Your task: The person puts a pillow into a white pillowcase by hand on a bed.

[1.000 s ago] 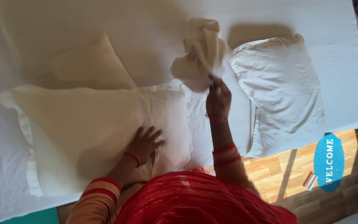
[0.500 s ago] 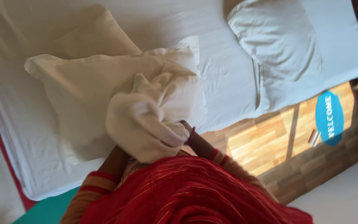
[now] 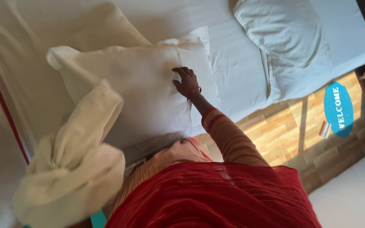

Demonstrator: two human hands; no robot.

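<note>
My right hand rests on a large white pillow near its right end, fingers spread and holding nothing. The pillow lies on a bed with a white sheet. A bunched cream cloth is raised close to the camera at the lower left, blurred. My left hand is hidden behind this cloth and seems to hold it up. My red garment fills the bottom of the view.
A second white pillow lies at the upper right of the bed. A cream cushion sits behind the large pillow. Beside the bed is a wooden floor with a blue oval mat and a small striped object.
The cloth went from my right hand above the bed, in to my body, then out to the lower left. My right hand now rests on the pillow. The view swung left.
</note>
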